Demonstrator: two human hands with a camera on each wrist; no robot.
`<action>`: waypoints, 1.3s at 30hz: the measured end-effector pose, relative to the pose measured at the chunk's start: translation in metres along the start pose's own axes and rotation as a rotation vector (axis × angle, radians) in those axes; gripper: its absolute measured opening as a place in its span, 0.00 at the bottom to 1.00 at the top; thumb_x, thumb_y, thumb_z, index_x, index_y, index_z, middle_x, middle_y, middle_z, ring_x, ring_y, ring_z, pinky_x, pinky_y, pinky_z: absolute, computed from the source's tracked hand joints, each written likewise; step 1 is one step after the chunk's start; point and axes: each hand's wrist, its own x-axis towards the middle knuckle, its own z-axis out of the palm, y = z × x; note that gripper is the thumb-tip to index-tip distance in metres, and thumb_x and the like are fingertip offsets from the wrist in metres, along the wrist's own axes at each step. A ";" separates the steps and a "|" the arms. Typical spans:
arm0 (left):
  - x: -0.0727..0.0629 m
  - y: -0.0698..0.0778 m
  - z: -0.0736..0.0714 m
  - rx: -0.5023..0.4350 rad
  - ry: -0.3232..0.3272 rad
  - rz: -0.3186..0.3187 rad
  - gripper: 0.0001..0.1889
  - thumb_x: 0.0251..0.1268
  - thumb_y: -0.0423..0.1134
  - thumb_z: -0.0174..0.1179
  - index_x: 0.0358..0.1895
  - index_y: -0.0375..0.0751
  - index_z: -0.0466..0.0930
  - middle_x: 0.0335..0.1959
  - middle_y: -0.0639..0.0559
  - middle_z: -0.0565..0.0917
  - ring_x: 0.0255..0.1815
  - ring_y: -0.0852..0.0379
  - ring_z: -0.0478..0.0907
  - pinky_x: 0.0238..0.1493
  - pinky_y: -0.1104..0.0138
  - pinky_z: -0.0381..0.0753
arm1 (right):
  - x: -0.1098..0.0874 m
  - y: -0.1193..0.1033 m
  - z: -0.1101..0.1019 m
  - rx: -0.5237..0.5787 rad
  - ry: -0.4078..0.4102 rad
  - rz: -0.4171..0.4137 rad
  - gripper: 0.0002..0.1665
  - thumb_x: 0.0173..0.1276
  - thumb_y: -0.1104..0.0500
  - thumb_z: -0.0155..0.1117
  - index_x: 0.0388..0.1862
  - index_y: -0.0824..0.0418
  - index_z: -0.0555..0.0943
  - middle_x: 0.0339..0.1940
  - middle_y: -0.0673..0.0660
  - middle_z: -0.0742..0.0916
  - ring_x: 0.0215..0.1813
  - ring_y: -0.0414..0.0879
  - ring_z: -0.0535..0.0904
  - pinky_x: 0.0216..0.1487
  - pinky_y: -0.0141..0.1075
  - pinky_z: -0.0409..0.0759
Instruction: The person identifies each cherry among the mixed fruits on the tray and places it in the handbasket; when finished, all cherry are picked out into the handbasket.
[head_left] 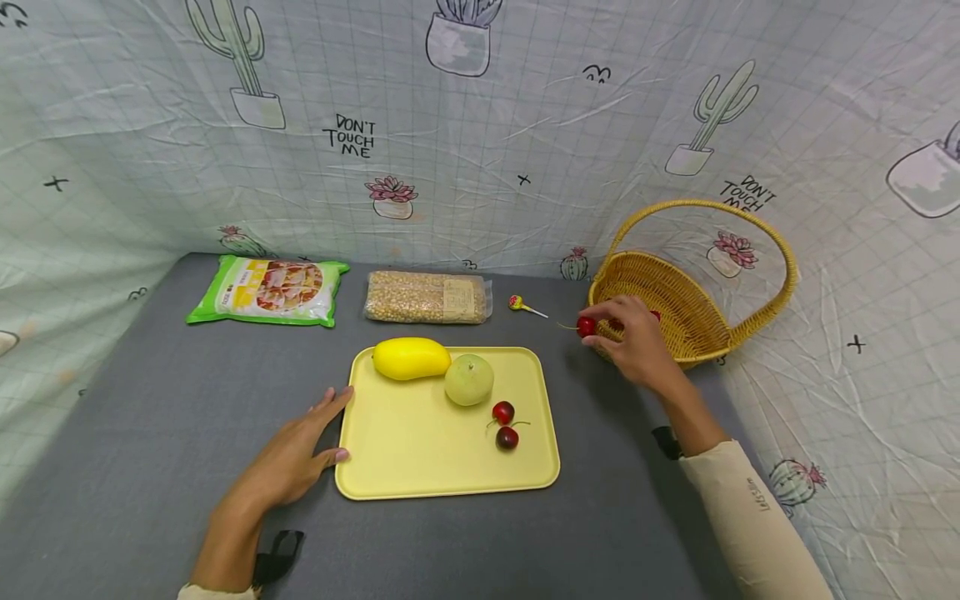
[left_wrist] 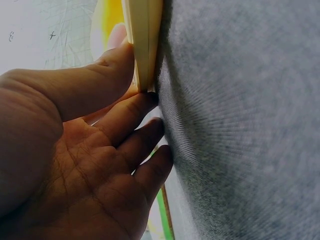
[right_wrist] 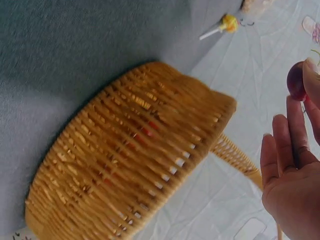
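Between thumb and fingers my right hand (head_left: pixel 633 340) pinches a red cherry (head_left: pixel 587 327) by its body, its thin stem pointing left. This hand is over the left rim of a wicker basket (head_left: pixel 667 292), where some red shows behind the fingers. At the left edge of a yellow tray (head_left: pixel 420 454) rests my left hand (head_left: pixel 288 458), fingers extended; in the left wrist view its thumb and fingertips touch the tray's rim (left_wrist: pixel 142 45). On the tray lie a yellow mango (head_left: pixel 411 358), a green round fruit (head_left: pixel 469 380) and two dark red cherries (head_left: pixel 507 438).
Behind the tray lie a green-edged food bag (head_left: pixel 270 290), a clear pack of pale kernels (head_left: pixel 427 297) and a yellow lollipop (head_left: pixel 517 303). The basket's tall handle (head_left: pixel 787 258) arches up at the right. A printed cloth (head_left: pixel 480 125) hangs behind the grey table (head_left: pixel 225 392).
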 end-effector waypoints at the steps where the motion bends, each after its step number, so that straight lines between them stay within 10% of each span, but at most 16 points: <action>1: 0.000 0.000 0.000 -0.001 0.001 0.002 0.47 0.68 0.34 0.72 0.86 0.40 0.56 0.83 0.24 0.56 0.80 0.20 0.59 0.75 0.27 0.62 | 0.000 0.003 -0.001 0.000 0.008 0.003 0.23 0.59 0.64 0.84 0.53 0.61 0.90 0.49 0.60 0.88 0.51 0.56 0.77 0.48 0.41 0.74; 14: -0.001 0.000 0.001 0.003 0.001 0.002 0.46 0.68 0.34 0.72 0.86 0.40 0.56 0.84 0.25 0.57 0.81 0.22 0.59 0.75 0.28 0.62 | -0.004 0.031 -0.013 0.002 0.097 0.050 0.22 0.62 0.64 0.82 0.54 0.63 0.87 0.48 0.63 0.89 0.49 0.51 0.77 0.43 0.29 0.71; 27: -0.001 0.003 -0.001 0.006 -0.004 -0.006 0.46 0.68 0.35 0.71 0.86 0.40 0.56 0.84 0.25 0.57 0.81 0.21 0.59 0.75 0.27 0.61 | -0.004 0.061 -0.020 -0.006 0.163 0.226 0.22 0.69 0.62 0.77 0.59 0.66 0.84 0.52 0.68 0.88 0.56 0.64 0.79 0.54 0.56 0.74; 39: 0.000 0.001 -0.001 0.005 -0.001 -0.001 0.47 0.68 0.34 0.71 0.86 0.40 0.55 0.84 0.25 0.56 0.80 0.20 0.59 0.75 0.27 0.62 | -0.001 0.084 -0.028 0.002 0.182 0.364 0.23 0.73 0.59 0.74 0.62 0.66 0.82 0.57 0.69 0.86 0.60 0.66 0.80 0.63 0.60 0.76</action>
